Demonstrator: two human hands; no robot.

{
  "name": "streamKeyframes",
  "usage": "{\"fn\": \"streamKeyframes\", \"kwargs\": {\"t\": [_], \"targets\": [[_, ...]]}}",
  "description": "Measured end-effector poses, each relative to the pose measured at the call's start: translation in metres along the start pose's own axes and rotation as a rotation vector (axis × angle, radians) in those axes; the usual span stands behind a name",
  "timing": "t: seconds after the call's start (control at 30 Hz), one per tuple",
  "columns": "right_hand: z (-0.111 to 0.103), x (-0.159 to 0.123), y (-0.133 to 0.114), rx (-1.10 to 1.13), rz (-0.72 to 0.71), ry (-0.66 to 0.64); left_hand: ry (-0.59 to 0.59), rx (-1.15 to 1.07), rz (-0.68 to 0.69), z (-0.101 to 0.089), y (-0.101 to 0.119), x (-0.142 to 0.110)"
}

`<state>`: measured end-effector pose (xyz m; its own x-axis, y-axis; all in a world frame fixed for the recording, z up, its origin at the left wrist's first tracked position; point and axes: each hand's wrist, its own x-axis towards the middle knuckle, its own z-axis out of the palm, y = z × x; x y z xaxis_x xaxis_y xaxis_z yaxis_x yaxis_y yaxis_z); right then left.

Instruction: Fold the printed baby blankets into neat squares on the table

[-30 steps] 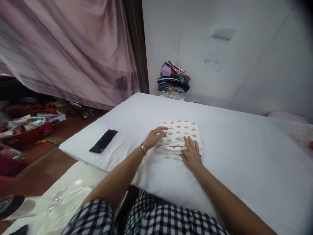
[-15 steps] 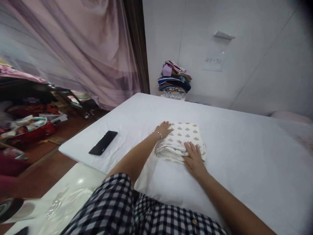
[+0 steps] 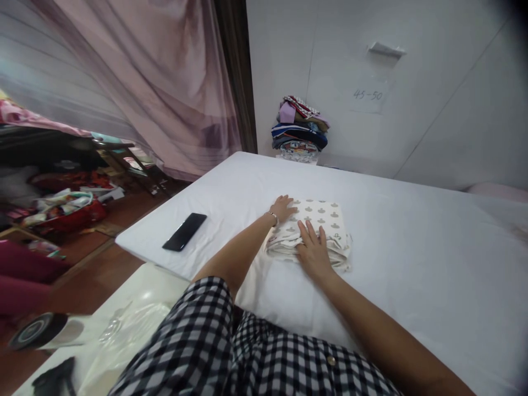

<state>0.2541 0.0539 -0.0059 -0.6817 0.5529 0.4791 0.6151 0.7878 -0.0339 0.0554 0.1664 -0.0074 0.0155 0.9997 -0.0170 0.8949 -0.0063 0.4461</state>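
A folded white cloth (image 3: 325, 213) with grey printed motifs lies on the white-covered table (image 3: 412, 264), its layered edges facing me. My left hand (image 3: 282, 209), with a bracelet at the wrist, rests spread on the cloth's far left edge. Across the near edge lies my right hand (image 3: 314, 250), palm down, its fingers apart on the top layer. Neither hand grips the cloth. Underneath my right palm the folds are hidden.
A black phone (image 3: 185, 231) lies on the table's left side. Folded clothes (image 3: 300, 131) are piled by the wall. At lower left, a lower white surface (image 3: 136, 286) holds clear plastic and a dark-lidded container (image 3: 41, 330). A pink curtain (image 3: 177, 82) hangs at left.
My right hand has slid left along the cloth's near edge and slightly farther onto it. The left hand remains at the far left edge. The camera view has shifted slightly.
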Motion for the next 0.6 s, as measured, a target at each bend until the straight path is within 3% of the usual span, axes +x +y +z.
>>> {"fn": "streamKeyframes", "kwargs": {"t": [0.2,0.33,0.6], "targets": [[0.006,-0.017,0.005,0.179,-0.012,0.127,-0.073,0.015,-0.034,0.006,-0.004,0.011],[0.006,-0.022,0.005,0.167,-0.040,0.123,-0.071,0.020,-0.046,0.009,-0.005,0.012],[0.006,0.006,-0.022,0.010,-0.012,0.072,-0.007,0.029,-0.085,0.000,0.000,0.010]]}}
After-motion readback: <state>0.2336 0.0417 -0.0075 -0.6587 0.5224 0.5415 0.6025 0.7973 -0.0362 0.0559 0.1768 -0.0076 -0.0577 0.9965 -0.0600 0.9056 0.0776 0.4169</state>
